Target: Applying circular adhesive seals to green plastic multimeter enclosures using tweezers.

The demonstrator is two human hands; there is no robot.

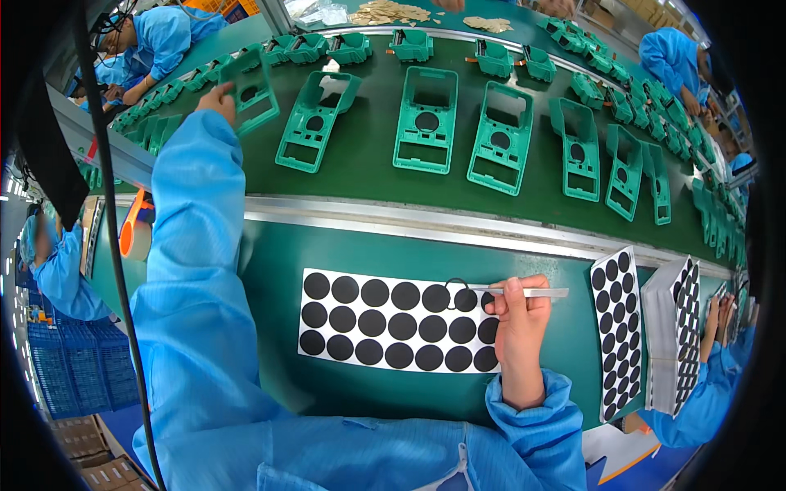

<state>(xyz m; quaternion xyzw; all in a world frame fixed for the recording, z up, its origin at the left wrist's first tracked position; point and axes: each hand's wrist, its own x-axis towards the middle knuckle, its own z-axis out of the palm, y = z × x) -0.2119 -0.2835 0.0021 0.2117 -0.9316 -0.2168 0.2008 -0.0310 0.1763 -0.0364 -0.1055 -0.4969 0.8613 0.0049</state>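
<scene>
My left hand (219, 102) reaches far out to the upper left over the green conveyor. Its fingers are closed on the left edge of a green plastic housing (260, 105), which is tilted and slightly blurred. Near my body, my right hand (522, 319) pinches metal tweezers (548, 292) that point left. At their tip is a thin black ring (446, 296), above the top row of a white sheet (388, 308) of round black stickers. That sheet lies on the green worktable, partly covered by my right hand at its right end.
More green housings (424, 141) lie along the conveyor, with smaller green parts (412, 45) behind. A metal rail (409, 216) divides belt from table. At right are another sticker sheet (604, 327) and a thick stack (659, 327). An orange tape dispenser (128, 231) stands left. Co-workers sit around.
</scene>
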